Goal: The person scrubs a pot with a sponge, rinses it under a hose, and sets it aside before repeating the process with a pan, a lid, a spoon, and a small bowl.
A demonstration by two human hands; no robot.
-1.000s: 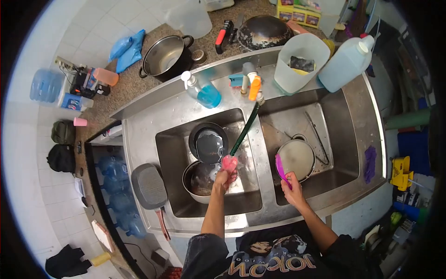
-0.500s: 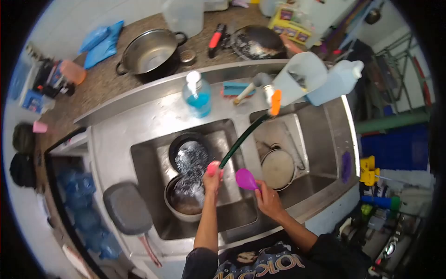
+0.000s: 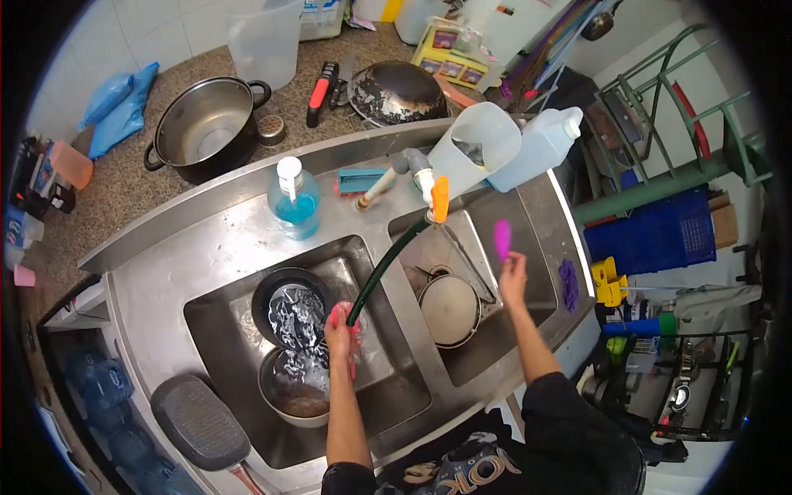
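1. While my left hand [image 3: 341, 330] grips the green hose [image 3: 386, 264] by its pink end, water hits the soapy black pan [image 3: 294, 307] at 9 o'clock of it, in the left sink basin [image 3: 206, 318].
2. My right hand [image 3: 513, 268] pinches a magenta spoon [image 3: 502, 238], raised over the right basin [image 3: 540, 256].
3. A lidded pot [image 3: 450, 309] sits at 8 o'clock of that hand.

You worked over a brushed steel sink [image 3: 165, 272]; your purple spoon [image 3: 502, 238] looked glossy plastic, countertop [image 3: 124, 190] speckled stone.
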